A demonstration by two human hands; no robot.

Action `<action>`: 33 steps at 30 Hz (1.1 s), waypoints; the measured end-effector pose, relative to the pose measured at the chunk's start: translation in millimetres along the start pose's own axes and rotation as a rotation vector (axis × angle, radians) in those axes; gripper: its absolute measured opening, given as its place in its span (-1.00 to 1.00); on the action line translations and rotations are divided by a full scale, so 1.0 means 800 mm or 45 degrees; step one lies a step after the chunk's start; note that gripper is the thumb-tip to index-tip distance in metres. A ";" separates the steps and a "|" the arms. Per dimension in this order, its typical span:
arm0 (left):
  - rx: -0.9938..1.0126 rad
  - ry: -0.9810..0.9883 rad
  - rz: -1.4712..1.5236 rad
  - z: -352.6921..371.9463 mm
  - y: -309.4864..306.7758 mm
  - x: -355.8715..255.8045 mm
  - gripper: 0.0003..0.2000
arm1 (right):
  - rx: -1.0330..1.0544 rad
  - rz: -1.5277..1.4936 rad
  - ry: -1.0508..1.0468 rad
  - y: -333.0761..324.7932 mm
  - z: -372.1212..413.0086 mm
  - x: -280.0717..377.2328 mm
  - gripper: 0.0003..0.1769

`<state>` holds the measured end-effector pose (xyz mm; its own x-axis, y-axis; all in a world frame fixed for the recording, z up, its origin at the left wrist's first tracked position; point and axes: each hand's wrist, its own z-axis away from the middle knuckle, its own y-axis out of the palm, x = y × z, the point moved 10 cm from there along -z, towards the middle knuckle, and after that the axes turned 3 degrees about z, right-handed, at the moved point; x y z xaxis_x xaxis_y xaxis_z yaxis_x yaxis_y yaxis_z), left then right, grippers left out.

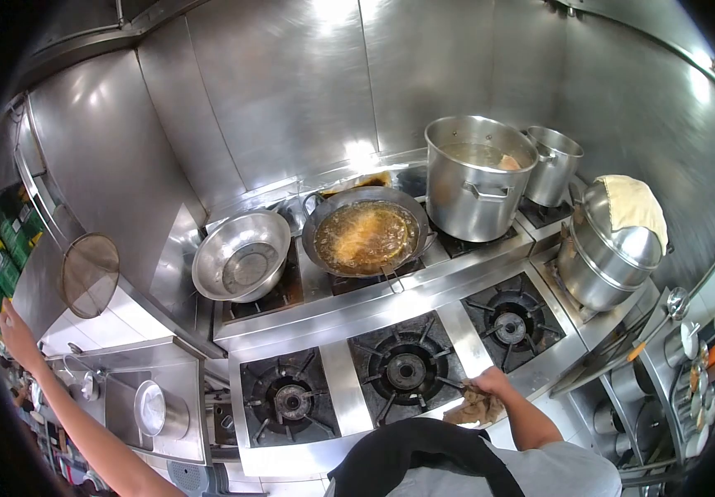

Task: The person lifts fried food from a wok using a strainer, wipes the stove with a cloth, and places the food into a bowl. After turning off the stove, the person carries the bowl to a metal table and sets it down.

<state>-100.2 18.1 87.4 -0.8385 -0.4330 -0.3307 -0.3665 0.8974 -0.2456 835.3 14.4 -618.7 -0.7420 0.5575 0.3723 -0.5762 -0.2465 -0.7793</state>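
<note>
Crumpled brown cloth (475, 407) sits on the near steel edge of the stove (349, 311), just right of the middle front burner (407, 371), and the person's right hand (490, 383) is closed down on top of it, fingers gripping the fabric. The left hand (14, 325) is stretched far out to the left, up by a shelf of green packets (0, 248) at the dark rim of the view; whether it holds anything cannot be told. Above that arm a round mesh strainer (90, 275) hangs against the steel wall. On the far row of burners a wok (366, 238) holds bubbling golden oil, with an empty steel bowl (241, 265) tilted to its left and a tall stockpot (478, 178) to its right. A smaller pot (553, 164) stands just behind the stockpot. At the right end a stacked steamer (606, 257) carries a pale cloth (632, 203) draped over its lid. The near left burner (291, 402) and near right burner (511, 325) are bare and unlit. A small steel pot (159, 408) rests low on the left, beside the stove.
</note>
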 end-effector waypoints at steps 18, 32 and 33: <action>-0.101 0.030 0.025 0.009 -0.019 -0.017 -0.35 | 0.032 -0.034 0.063 -0.014 0.020 0.013 -0.46; -0.012 -0.076 0.023 0.000 -0.006 0.002 -0.36 | -0.013 -0.104 0.073 -0.008 0.010 0.001 -0.53; -0.023 -0.072 0.016 0.001 -0.007 0.000 -0.35 | 0.008 -0.114 0.102 -0.010 0.015 0.002 -0.53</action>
<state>-98.0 12.6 88.0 -0.8194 -0.4251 -0.3846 -0.3635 0.9041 -0.2249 834.3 7.9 -606.1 -0.6578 0.6390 0.3988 -0.6415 -0.1977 -0.7412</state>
